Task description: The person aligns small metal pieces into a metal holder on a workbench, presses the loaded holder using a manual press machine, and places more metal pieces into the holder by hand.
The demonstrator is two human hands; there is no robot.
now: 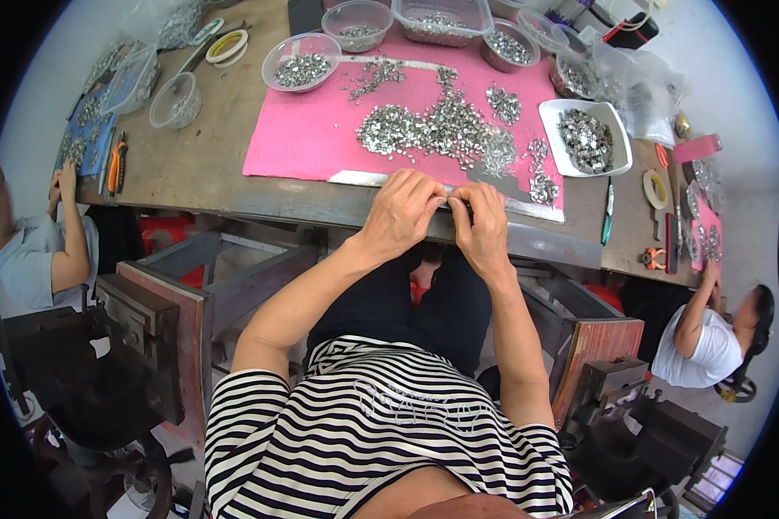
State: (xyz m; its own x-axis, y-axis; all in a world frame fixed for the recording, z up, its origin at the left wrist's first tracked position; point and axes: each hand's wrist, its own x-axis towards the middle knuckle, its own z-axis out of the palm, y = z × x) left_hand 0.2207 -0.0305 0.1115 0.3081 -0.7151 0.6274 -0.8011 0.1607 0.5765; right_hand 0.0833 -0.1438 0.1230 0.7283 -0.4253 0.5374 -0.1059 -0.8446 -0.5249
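Note:
My left hand (402, 212) and my right hand (480, 227) meet at the front edge of the table, fingertips pinched almost together. Whatever they pinch is too small and covered to make out. Just beyond them lies a pink mat (303, 130) with a wide heap of small shiny metal pieces (446, 125) on it. Thin, pin-like silvery pieces (498, 154) form a smaller pile in front of my right hand. A metal strip (532, 210) runs along the mat's near edge.
A white tray (621, 143) of metal pieces stands to the right, by a green-handled tool (608, 212). Clear bowls (273, 65) line the back. Orange-handled pliers (121, 164) and tape rolls (227, 45) lie left. Two people (30, 259) (701, 337) sit at either side.

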